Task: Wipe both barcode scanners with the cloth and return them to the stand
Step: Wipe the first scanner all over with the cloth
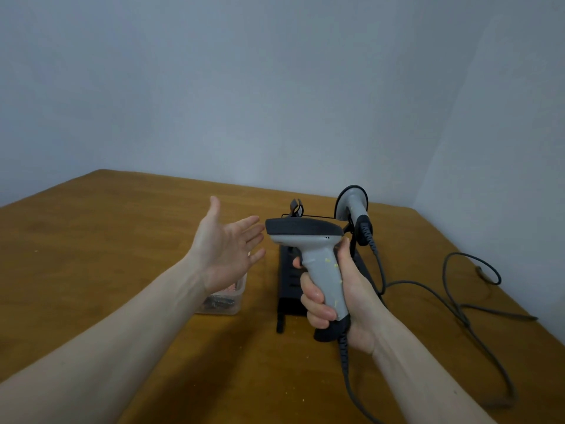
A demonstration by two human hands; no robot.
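Head view: low in the frame's centre, the right hand (333,289) grips a scanner (308,249) by its smooth grey handle, black head level. The left hand (226,249) hangs open-palmed, holding nothing. Behind them, a black stand (290,289) holds the second scanner (354,206) upright on the wooden table (122,215).

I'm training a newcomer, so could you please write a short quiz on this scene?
1. True or false: the left hand holds a cloth.
2. Which hand grips the scanner?
A. left
B. right
C. both
3. Where is the second scanner?

Key:
1. False; it is open and holds nothing.
2. B, the right hand, round the handle.
3. On the stand, at its far right, its cable trailing over the table.
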